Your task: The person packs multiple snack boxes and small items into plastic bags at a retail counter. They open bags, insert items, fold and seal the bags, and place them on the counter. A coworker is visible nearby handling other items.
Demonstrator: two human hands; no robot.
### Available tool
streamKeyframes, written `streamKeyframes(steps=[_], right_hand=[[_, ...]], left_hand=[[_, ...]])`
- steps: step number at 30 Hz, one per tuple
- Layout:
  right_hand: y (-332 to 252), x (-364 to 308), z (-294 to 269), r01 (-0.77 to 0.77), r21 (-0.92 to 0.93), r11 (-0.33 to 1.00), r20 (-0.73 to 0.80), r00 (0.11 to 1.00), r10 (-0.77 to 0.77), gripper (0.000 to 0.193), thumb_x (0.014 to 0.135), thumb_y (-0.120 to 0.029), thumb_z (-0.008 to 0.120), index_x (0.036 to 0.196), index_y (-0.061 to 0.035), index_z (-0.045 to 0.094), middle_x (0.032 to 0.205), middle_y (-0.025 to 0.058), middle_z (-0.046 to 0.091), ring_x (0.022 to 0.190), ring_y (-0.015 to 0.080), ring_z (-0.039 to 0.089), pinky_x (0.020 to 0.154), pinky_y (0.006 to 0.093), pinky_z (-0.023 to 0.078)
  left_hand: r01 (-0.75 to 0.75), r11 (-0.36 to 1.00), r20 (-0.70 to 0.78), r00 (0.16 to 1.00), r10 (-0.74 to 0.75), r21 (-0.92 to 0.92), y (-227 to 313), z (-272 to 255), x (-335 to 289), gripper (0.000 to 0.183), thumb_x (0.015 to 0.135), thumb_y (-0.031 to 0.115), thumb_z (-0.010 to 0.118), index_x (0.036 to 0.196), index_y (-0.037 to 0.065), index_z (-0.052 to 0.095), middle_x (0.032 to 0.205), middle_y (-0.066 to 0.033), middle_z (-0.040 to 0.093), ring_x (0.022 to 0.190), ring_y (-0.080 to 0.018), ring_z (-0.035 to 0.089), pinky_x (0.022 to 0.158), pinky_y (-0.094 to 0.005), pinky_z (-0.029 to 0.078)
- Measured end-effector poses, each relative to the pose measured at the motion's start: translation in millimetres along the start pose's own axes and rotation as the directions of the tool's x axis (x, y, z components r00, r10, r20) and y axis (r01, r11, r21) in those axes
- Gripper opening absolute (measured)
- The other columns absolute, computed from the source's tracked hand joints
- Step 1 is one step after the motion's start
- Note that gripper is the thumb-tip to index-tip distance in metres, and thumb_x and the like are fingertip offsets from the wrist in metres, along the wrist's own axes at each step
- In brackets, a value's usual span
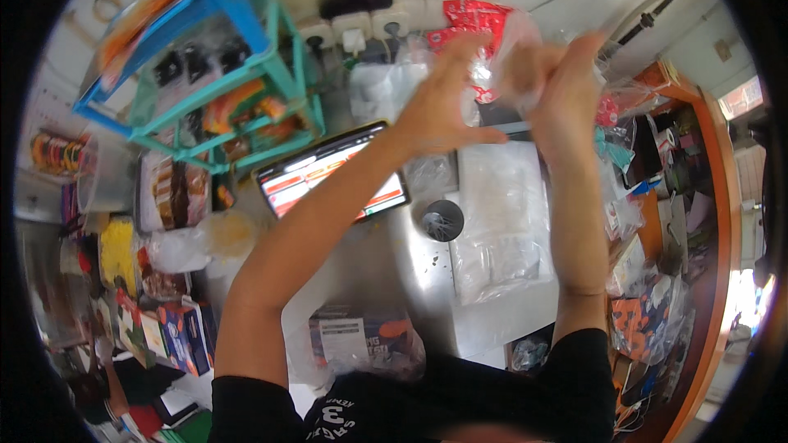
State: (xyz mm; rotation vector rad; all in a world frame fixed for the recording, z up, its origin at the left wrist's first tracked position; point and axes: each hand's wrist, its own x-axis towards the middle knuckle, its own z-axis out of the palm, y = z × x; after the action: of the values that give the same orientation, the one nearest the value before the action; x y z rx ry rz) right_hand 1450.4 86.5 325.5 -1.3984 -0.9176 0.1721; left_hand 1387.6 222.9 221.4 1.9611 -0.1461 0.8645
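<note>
Both arms reach forward over a metal counter. My left hand (439, 106) is raised, its fingers stretched up and its thumb pointing right, with nothing seen in it. Opposite it, my right hand (566, 94) is up beside a red plastic package (476, 16) and some clear plastic. Motion smears its fingers, so I cannot tell whether they hold anything. Below the hands lies a stack of clear plastic bags (501, 213). A dark round cup (443, 220) stands at its left edge. Under my left forearm a tablet (386, 197) with a lit screen leans toward me.
A blue and teal tiered rack (287, 106) with packets stands at the back left. Behind are wall sockets (353, 36) with plugs. Boxes (185, 332) and bagged goods line the left. Near my body sits a plastic-wrapped box (361, 336). Orange shelving (706, 279) holds goods on the right.
</note>
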Motion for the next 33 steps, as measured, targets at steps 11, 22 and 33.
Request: streamKeyframes(steps=[11,22,33], right_hand=[[-38.6,-146.7,55.8,0.023,0.121,0.992,0.418,0.906,-0.072,0.014,0.076,0.002,0.059,0.088,0.0006,0.065,0.102,0.0090,0.062,0.097,0.0174,0.058,0.075,0.0320,0.047],[-76.0,-304.3,105.1,-0.178,0.439,0.881,-0.039,0.976,0.216,0.028,0.069,-0.002,0.061,0.094,-0.0082,0.048,0.077,0.0003,0.051,0.075,0.0186,0.054,0.085,0.0356,0.046],[19.9,-377.7,191.3,0.541,-0.194,0.818,0.857,0.500,-0.128,0.018,0.074,-0.016,0.068,0.089,-0.0059,0.066,0.096,0.0110,0.063,0.097,0.0268,0.057,0.082,0.0398,0.046]], left_hand=[[0.028,0.935,0.023,0.999,-0.039,0.355,181.9,-124.4,-125.3,0.028,0.074,0.018,0.076,0.098,0.005,0.069,0.084,-0.0098,0.066,0.077,-0.0199,0.062,0.069,-0.0373,0.049],[0.615,0.585,-0.354,0.786,-0.507,0.529,271.0,-78.7,-351.0,0.069,0.078,0.029,0.080,0.130,0.001,0.044,0.094,-0.0106,0.061,0.087,-0.0277,0.062,0.078,-0.0362,0.050],[0.431,0.862,-0.246,0.895,-0.371,0.266,287.7,-82.5,-374.8,0.048,0.085,0.005,0.069,0.125,-0.001,0.044,0.087,-0.0120,0.067,0.074,-0.0207,0.067,0.067,-0.0318,0.053]])
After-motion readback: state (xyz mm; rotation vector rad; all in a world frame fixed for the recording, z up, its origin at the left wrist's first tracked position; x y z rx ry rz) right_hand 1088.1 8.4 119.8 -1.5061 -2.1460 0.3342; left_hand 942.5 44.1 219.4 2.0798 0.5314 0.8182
